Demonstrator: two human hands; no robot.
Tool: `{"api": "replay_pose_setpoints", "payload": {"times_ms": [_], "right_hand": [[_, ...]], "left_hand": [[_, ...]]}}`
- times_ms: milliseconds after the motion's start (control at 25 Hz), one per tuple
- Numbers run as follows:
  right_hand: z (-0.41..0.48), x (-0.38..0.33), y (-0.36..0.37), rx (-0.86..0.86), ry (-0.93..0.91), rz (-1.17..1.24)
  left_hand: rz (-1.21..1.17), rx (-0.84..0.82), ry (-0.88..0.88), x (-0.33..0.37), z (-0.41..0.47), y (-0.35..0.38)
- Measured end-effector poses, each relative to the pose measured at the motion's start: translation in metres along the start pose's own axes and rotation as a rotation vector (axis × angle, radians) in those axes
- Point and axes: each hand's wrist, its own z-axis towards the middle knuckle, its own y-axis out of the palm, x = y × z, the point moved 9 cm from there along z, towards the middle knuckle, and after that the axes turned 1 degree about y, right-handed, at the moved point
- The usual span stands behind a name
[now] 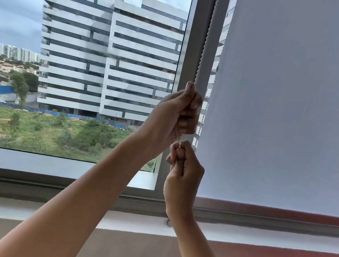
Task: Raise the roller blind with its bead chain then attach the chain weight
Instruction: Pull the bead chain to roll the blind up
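Left half of frame: clear glass window pane, striped office block seen thru it. At centre, the grey metal window mullion is crossed by the white plastic bead chain, which runs down from top centre into the left hand. That hand is fisted round the chain, thumb up. Just below it, the right hand pinches the same strand, w/ beads seen betw. thumb & fingers. A 2nd strand hangs just right of the left hand, beside the blind's edge. Right half: pale grey fabric roller blind, hem low near the sill, so raising is judged barely begun. For a good pull, one strand only should be drawn straight down, hand over hand, w/o jerks, and kept parallel to the mullion so beads aren't skipped. Chain weight: can't be made out.
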Motion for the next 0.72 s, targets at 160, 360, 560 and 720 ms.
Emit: {"api": "replay_pose_setpoints", "payload": {"times_ms": [160,360,560,720], "right_hand": [[0.002,0.002,0.009,-0.109,0.012,-0.025],[0.018,0.007,0.0,-0.155,0.083,0.055],[0.056,-0.003,-0.014,-0.03,0.063,0.032],[0.076,-0.007,-0.006,-0.056,0.048,0.125]], "left_hand": [[0.046,0.124,0.07,-0.008,-0.003,-0.01],[-0.051,0.176,0.195,-0.004,-0.004,-0.026],[-0.049,0.2,0.232,-0.018,-0.008,-0.039],[0.02,0.258,0.169,-0.062,-0.034,-0.064]]}}
